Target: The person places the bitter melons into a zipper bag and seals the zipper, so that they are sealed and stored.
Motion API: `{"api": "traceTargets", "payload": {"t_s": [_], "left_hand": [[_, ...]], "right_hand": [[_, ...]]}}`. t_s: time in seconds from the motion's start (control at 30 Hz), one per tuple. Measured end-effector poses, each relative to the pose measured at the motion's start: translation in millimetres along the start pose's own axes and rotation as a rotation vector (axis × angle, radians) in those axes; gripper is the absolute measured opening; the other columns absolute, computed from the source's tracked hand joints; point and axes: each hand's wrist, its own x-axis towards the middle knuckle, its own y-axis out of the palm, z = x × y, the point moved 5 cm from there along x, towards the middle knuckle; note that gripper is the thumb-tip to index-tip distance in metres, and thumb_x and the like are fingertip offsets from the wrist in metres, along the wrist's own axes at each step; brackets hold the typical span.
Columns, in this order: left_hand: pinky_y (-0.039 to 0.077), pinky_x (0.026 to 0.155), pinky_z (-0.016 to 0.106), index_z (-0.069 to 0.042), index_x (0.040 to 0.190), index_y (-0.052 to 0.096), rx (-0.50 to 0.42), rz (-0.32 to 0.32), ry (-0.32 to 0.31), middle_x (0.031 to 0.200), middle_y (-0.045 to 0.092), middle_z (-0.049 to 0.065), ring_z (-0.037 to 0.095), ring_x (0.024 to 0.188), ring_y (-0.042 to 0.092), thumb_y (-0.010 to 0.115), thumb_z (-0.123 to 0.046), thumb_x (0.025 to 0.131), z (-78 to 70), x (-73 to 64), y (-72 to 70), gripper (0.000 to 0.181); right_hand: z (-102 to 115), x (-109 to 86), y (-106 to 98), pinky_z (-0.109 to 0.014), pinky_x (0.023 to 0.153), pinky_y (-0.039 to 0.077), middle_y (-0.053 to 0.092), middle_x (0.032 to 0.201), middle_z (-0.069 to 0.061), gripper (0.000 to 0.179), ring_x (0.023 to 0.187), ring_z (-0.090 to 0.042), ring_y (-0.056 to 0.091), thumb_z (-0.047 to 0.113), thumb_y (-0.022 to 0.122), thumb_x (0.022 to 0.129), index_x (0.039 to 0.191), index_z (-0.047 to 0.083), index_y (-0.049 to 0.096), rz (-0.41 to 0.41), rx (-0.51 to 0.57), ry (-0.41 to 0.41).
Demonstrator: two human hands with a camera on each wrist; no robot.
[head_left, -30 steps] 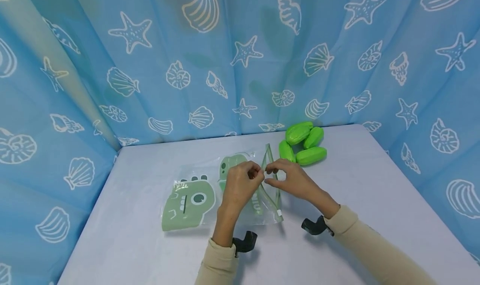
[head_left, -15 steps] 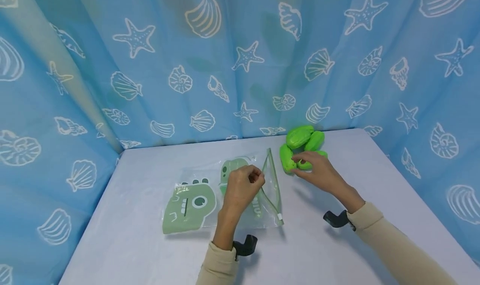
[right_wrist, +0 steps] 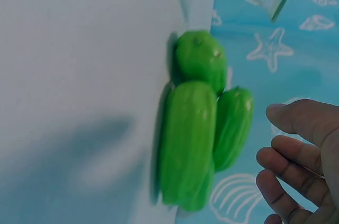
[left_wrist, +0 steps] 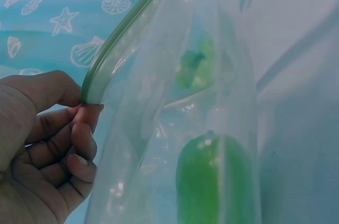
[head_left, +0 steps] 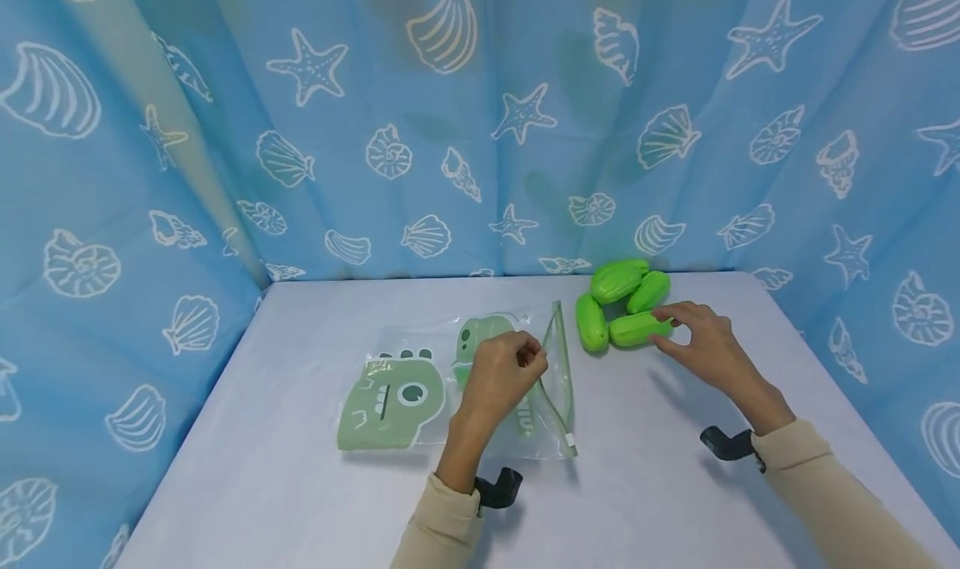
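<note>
A clear plastic zip bag (head_left: 431, 336) with green dinosaur prints lies on the table, its mouth facing right. My left hand (head_left: 501, 375) pinches the bag's green zip edge between thumb and forefinger; in the left wrist view the zip edge (left_wrist: 108, 49) curves up from the fingertips. Right of the bag lie several plump green cucumber-like vegetables, among them one across the front (head_left: 636, 329) and one on the left (head_left: 592, 322). My right hand (head_left: 708, 344) hovers by the front one's right end, fingers loosely curved. In the right wrist view that hand (right_wrist: 304, 160) stands apart from the vegetables.
A white-covered table (head_left: 300, 502) carries everything. Behind it and at both sides hangs a blue curtain (head_left: 480, 94) printed with shells and starfish. A zip slider (head_left: 570, 440) sits at the bag's near right corner.
My right hand has left the bag's mouth and moved right, past the left vegetable to the front one's right end. The left hand has kept its pinch on the bag. The head view has shifted slightly.
</note>
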Motion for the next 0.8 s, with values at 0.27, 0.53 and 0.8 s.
{"api": "traceTargets", "payload": {"t_s": [0.27,0.53,0.8], "left_hand": [[0.045,0.058,0.016,-0.007,0.083,0.072,-0.018,0.011,-0.003,0.072,0.062,-0.002,0.007,0.064,0.053,0.068,-0.005,0.087,-1.2,4.8,1.0,0.006],[0.045,0.059,0.017,-0.006,0.083,0.072,-0.018,-0.004,0.016,0.072,0.063,-0.001,0.007,0.064,0.053,0.068,-0.005,0.087,-3.9,7.7,-2.2,0.007],[0.045,0.058,0.015,-0.007,0.083,0.073,0.002,0.01,-0.01,0.071,0.062,-0.004,0.005,0.064,0.053,0.068,-0.006,0.088,-0.6,0.7,-3.6,0.007]], "right_hand": [[-26.5,2.3,1.0,-0.058,0.076,0.031,0.062,0.12,-0.023,0.039,0.101,-0.041,0.056,0.013,0.076,0.087,0.122,0.0,0.064,0.025,-0.085,0.06],[-46.9,8.6,8.4,-0.065,0.082,0.029,0.052,0.134,-0.028,0.051,0.116,-0.049,0.043,0.022,0.074,0.089,0.132,0.0,0.057,0.126,-0.131,0.128],[-58.1,7.4,26.4,-0.069,0.086,0.026,0.042,0.143,-0.03,0.063,0.124,-0.055,0.032,0.026,0.074,0.088,0.14,0.0,0.048,0.173,-0.142,0.16]]}}
